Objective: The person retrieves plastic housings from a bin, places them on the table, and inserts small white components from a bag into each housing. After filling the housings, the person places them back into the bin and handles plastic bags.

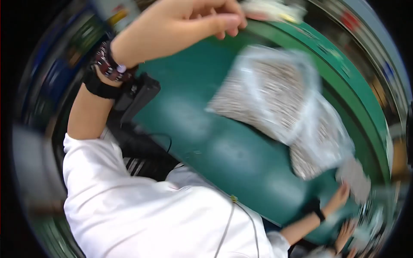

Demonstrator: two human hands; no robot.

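Observation:
My left hand (202,23) hangs in the air at the top, above the far left part of the green table (185,116). Its fingers are loosely bent and apart, and I see nothing between them. Lower right, my right hand (338,198) has its fingers closed on the edge of a flat grey piece (356,178), blurred by motion. Between the hands lies a clear plastic bag (271,86) packed with rows of thin grey-beige pieces. A second, smaller part or bag (320,137) of the same pieces adjoins it, nearer my right hand.
Another person's hand (345,234) is at the lower right, near blurred clear plastic (370,228). A black device (140,96) stands at the table's left edge by my left wrist. White and yellowish items (275,10) lie beyond the far edge. A thin cable (234,210) crosses my white shirt.

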